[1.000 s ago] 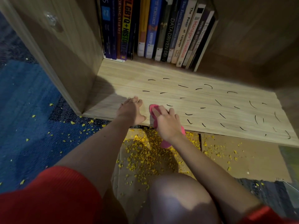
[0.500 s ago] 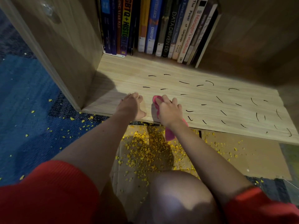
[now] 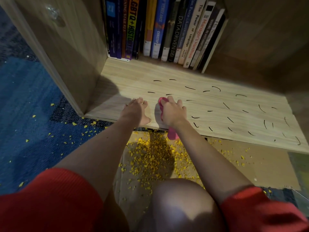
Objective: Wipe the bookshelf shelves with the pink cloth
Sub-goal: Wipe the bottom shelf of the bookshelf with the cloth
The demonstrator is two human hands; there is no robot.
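A person's right hand [image 3: 173, 113] is pressing the pink cloth [image 3: 172, 135] onto the bookshelf shelf [image 3: 217, 114] near its front edge, grip curled around it, a tail drooping over. The left hand [image 3: 136, 113] is lying open and flat beside it. The cloth seems soft, light and limp, best bunched under the palm.

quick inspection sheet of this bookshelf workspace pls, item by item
surface: wooden shelf with short black marks, most to the right of the hands
job's things: pink cloth at the shelf's front edge, one end hanging over it
clutter: yellow crumbs on the floor below the shelf
hands: left hand flat on the shelf, holding nothing; right hand grips the pink cloth
cables: nothing seen
surroundings: books standing at the shelf's back, blue carpet on the left
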